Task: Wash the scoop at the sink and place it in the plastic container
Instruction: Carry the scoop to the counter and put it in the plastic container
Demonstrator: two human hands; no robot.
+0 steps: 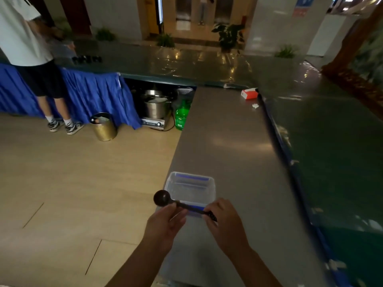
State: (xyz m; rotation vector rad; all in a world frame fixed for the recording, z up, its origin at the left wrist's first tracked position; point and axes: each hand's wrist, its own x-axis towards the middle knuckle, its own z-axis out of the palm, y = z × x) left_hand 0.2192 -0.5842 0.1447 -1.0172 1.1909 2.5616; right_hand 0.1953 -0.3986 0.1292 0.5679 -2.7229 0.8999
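A dark brown scoop [163,198] with a round bowl and a long handle is held level just above the near rim of a clear plastic container [191,188] with blue clips. My left hand [165,221] pinches the handle close to the bowl. My right hand [224,220] grips the handle's far end. The container stands open on the grey steel counter [228,141], near its left edge. No sink is in view.
A red and white box [249,93] lies at the counter's far end. A green bottle [182,113], steel pots [156,105] on a cooker and a gold bin [103,126] sit on the floor to the left. A person [31,59] stands at the blue-skirted table.
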